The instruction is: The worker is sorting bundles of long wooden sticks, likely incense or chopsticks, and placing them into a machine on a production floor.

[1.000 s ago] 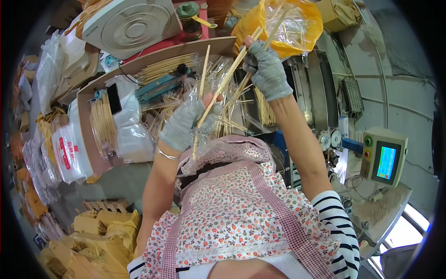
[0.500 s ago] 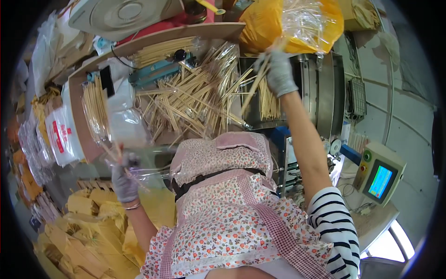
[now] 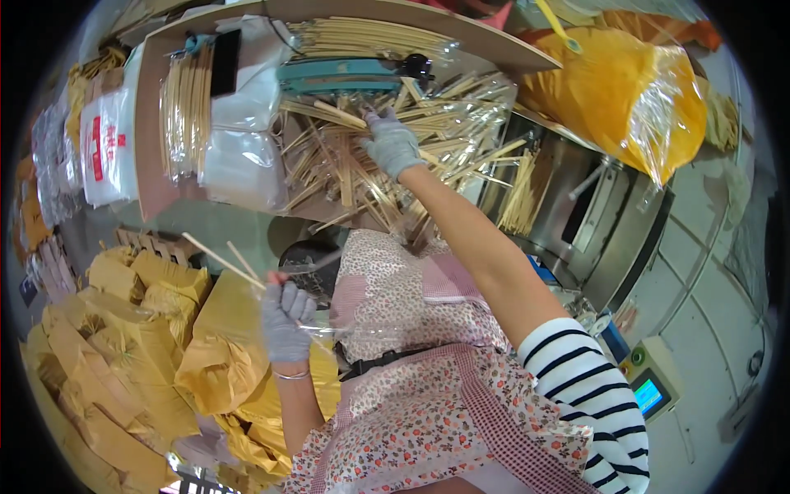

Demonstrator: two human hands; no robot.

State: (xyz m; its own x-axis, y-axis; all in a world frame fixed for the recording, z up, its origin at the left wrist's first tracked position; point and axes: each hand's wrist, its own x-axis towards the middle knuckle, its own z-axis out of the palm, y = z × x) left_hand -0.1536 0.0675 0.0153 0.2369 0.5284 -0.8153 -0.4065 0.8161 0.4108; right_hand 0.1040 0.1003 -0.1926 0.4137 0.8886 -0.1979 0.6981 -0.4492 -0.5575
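Chopsticks (image 3: 346,169): heaped under part-curled R hand (image 3: 393,148), hard to say if gripping; two, w/ clear film (image 3: 366,332), in closed L hand (image 3: 285,323). Best to pinch mid-length, w/o snagging film.

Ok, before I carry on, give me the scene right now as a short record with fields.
Left hand: closed on pale sticks, held low, outside the box
Right hand: at the loose stick pile; whether it grips one is unclear
Box: brown, low-walled; contains the pile
Left end of box: upright-looking stick bundle, black flat slab, clear plastic bags
Far side: teal tool
Right of box: yellow bag
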